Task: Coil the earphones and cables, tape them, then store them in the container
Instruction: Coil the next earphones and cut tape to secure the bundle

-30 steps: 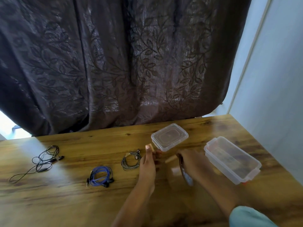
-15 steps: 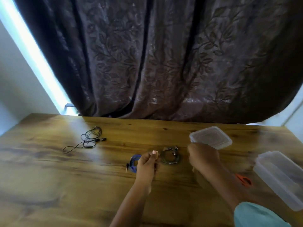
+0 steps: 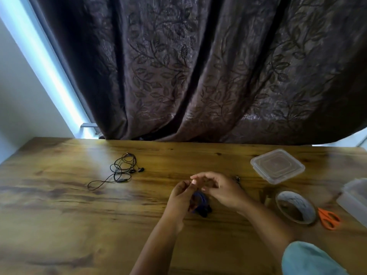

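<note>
My left hand (image 3: 181, 197) and my right hand (image 3: 221, 189) meet fingertip to fingertip just above the table. A small pale piece of tape (image 3: 194, 182) is pinched at my left fingertips, and my right fingers touch it. Right beneath the hands lies a coiled blue cable (image 3: 201, 202), partly hidden by them. A grey coiled earphone is almost fully hidden behind my right hand; only its tip (image 3: 237, 178) shows. Loose black earphones (image 3: 123, 171) lie uncoiled to the left. The clear container (image 3: 355, 199) sits at the right edge, cut off by the frame.
The container's clear lid (image 3: 277, 165) lies at the back right. A roll of brown tape (image 3: 296, 207) and orange scissors (image 3: 328, 218) sit right of my right arm. A dark curtain (image 3: 198, 76) hangs behind the wooden table (image 3: 79, 215).
My right hand has let go of the tape roll, which now lies on the table, and has come to my left fingertips. Both hands now hover over the blue cable. The view has swung left.
</note>
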Demonstrator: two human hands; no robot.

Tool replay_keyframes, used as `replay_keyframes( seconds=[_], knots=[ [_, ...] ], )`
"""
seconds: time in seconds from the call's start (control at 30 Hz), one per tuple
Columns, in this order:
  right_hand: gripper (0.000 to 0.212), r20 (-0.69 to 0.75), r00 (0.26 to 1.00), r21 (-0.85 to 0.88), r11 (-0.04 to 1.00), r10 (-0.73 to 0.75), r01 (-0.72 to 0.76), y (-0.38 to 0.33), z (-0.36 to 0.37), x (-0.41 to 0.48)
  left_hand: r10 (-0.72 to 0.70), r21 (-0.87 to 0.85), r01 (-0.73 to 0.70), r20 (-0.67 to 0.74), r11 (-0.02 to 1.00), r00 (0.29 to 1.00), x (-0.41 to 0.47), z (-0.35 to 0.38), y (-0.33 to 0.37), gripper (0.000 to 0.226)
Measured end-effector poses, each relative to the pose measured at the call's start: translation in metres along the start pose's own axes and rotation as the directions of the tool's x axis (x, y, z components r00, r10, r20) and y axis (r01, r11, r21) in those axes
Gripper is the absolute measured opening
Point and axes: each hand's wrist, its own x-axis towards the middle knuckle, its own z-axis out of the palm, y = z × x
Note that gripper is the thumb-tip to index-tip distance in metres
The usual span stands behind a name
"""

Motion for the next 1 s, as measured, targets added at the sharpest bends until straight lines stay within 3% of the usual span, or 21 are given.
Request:
replay_keyframes(
  seconds=[0.13, 0.27, 0.47, 0.67, 0.8, 0.87, 1.0],
  knots=[
    [0.012, -0.100, 0.995, -0.119, 0.993, -0.020, 0.009, 0.007, 0.007, 0.005, -0.047, 0.075, 0.040, 0.084, 0.996, 0.995, 0.005, -0.011, -0.005, 0.025],
    [0.006, -0.146, 0.989, -0.184, 0.983, -0.007, -0.020, 0.006, 0.005, 0.003, -0.030, 0.115, 0.014, 0.138, 0.993, 0.990, 0.009, -0.014, -0.001, 0.029],
    [0.008, -0.224, 0.974, -0.142, 0.989, 0.017, -0.050, 0.008, 0.003, 0.000, 0.146, 0.292, -0.179, 0.132, 0.940, 0.980, 0.021, -0.013, 0.002, 0.024],
    [0.015, -0.171, 0.985, -0.209, 0.978, -0.026, -0.010, 0.005, 0.004, 0.003, 0.099, 0.341, -0.177, 0.235, 0.923, 0.967, 0.024, -0.025, 0.008, 0.020],
    [0.010, -0.283, 0.959, -0.102, 0.993, 0.021, -0.052, 0.015, 0.000, 0.001, 0.171, 0.321, -0.171, 0.026, 0.932, 0.985, 0.028, -0.044, 0.003, 0.013],
    [0.010, -0.327, 0.943, -0.049, 0.995, 0.068, -0.088, 0.021, -0.001, 0.000, 0.210, 0.475, -0.169, -0.033, 0.863, 0.977, 0.035, -0.056, -0.001, 0.016],
    [0.009, -0.308, 0.942, 0.003, 0.991, 0.131, -0.137, 0.028, 0.014, 0.000, 0.210, 0.834, -0.095, -0.026, 0.543, 0.977, 0.037, -0.049, -0.007, 0.047]
  ],
)
